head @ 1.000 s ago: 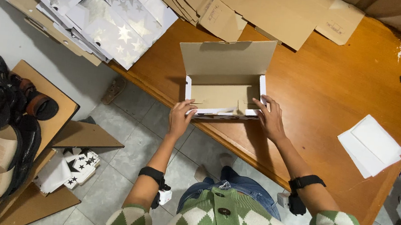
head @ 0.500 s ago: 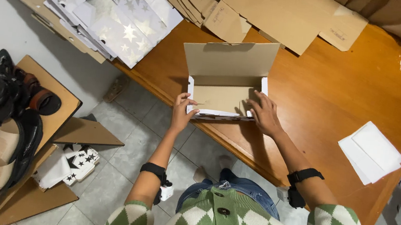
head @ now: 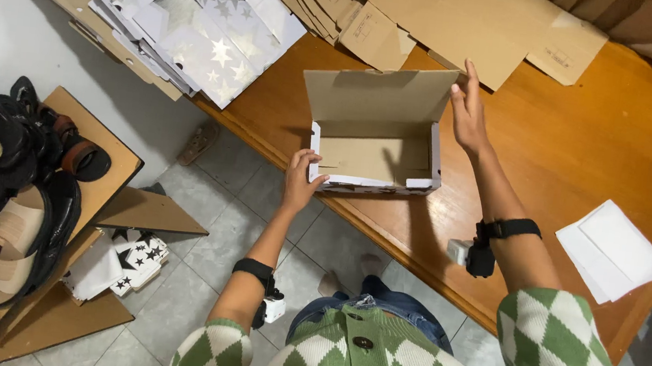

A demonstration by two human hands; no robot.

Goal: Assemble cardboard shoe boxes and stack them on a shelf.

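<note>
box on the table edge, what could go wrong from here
1. The box sits at the very edge of the table, with only the left hand gripping its front corner, so a push could tip it to the floor.
2. The right hand touches just the top corner of the upright lid, which might bend or crease.
3. The white sheets lie near the right forearm and might be swept off.
</note>
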